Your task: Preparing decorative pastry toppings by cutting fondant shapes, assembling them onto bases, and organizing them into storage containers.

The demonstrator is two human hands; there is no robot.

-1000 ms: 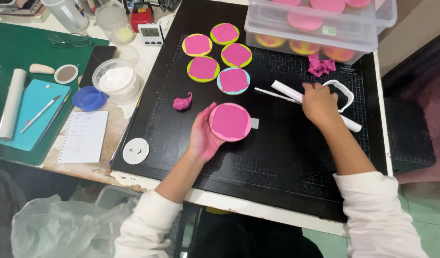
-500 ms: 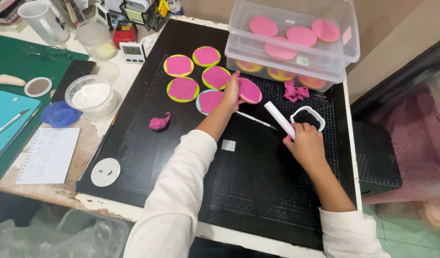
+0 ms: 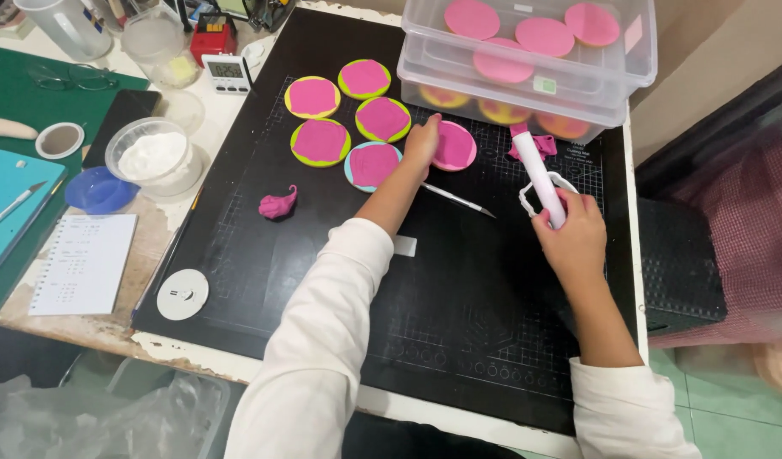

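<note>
Now-lifted smooth white roller (image 3: pixel 539 177) in right hand (image 3: pixel 572 234) grip

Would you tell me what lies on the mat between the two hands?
In the head view, a thin white-handled knife tool lies on the black mat between the left hand and right hand.

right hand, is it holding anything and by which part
Yes: the right hand grips a small white rolling pin by its lower end, fingers wrapped around it; the pink-tipped end points away, over the black mat.

Your left hand (image 3: pixel 422 140) reaches far, arm extended, fingers flat and pressing down. Your right hand (image 3: pixel 573 234) is fisted, wrist bent, nearer right.
</note>
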